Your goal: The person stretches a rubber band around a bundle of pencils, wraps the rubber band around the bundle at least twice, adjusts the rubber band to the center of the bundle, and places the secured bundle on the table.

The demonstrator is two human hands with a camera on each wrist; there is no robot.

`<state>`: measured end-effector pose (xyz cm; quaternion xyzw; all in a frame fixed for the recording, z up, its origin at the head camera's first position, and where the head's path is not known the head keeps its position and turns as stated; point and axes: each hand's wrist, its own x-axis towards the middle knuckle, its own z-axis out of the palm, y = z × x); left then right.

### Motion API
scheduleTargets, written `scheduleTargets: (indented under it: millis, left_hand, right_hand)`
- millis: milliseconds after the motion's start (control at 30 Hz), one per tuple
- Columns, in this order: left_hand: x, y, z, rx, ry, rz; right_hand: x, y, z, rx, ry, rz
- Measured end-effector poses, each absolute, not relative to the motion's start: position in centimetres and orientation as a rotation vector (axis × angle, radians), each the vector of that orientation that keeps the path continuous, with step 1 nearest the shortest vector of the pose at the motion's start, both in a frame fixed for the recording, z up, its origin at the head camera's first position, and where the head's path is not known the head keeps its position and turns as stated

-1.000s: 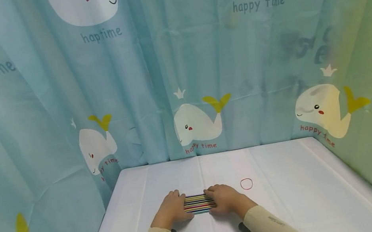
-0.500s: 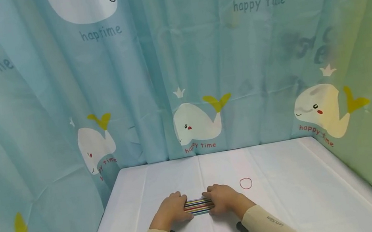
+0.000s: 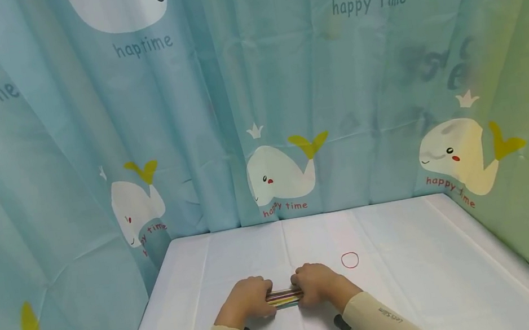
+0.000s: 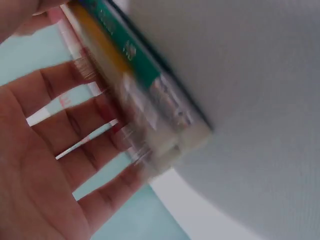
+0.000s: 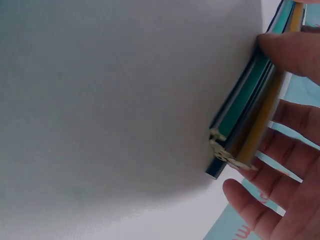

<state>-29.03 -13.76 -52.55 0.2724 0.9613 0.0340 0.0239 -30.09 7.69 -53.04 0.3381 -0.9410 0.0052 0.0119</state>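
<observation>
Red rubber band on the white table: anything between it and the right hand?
Nothing. In the head view only bare white tablecloth separates the thin red rubber band from the right hand, which grips the bundle of coloured pencils.

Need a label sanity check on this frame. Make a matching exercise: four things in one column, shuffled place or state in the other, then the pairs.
Things:
1. left hand
2. right hand
3. pencil bundle
4. red rubber band

Places or states:
A. lies alone on the tablecloth, beyond the right hand
B. grips the bundle's left end
C. held between both hands
D. grips the bundle's right end

Pairs: 1-B, 2-D, 3-C, 4-A
</observation>
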Motion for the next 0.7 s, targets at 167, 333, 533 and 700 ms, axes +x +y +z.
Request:
scheduleTargets:
  millis: [167, 333, 533, 700]
  left_hand:
    - [-28.9, -13.2, -52.3, 0.869, 2.954, 0.13]
    - [-28.7, -12.9, -52.2, 0.876, 2.958, 0.114]
    - [-28.5, -12.6, -52.5, 0.951, 2.953, 0.07]
    - [-28.4, -12.4, -52.9, 0.963, 2.992, 0.044]
  right_hand:
    - [-29.8, 7.5, -52.9, 1.043, -2.95, -0.01]
    - [-29.5, 7.2, -52.8, 1.015, -2.989, -0.044]
    - [-29.0, 6.8, -52.6, 0.986, -3.035, -0.092]
    - [-28.5, 6.4, -52.5, 0.947, -3.094, -0.119]
